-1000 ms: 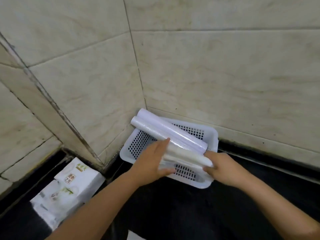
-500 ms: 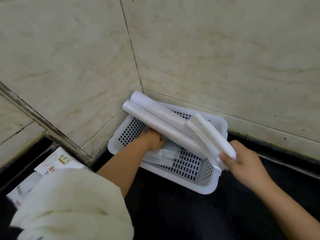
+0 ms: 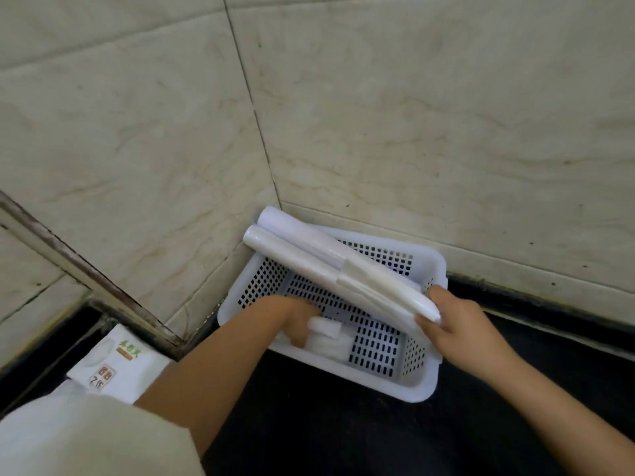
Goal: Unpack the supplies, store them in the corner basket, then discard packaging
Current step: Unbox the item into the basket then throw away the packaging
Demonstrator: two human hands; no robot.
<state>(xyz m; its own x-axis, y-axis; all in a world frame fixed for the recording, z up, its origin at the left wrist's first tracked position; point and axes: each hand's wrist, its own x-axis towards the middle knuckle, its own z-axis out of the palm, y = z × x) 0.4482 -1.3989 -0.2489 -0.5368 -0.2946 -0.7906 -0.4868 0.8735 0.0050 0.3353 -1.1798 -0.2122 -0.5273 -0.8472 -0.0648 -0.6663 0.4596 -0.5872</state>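
Note:
A white perforated basket (image 3: 424,384) stands on the black counter in the wall corner. Two long white rolls (image 3: 292,252) lean across it, their far ends resting on its back left rim. My right hand (image 3: 460,324) grips the near ends of the rolls above the basket's right side. My left hand (image 3: 299,317) reaches down inside the basket, its fingers closed on a small clear plastic packet (image 3: 326,338) lying on the bottom.
A white tissue pack (image 3: 117,364) with green print lies on the counter to the left, beside a metal-edged wall corner (image 3: 86,273). My white sleeve (image 3: 86,438) fills the lower left. Tiled walls close in behind and to the left of the basket.
My right hand has lowered the near ends of the rolls slightly. My left hand has slid toward the near side of the basket with the plastic packet.

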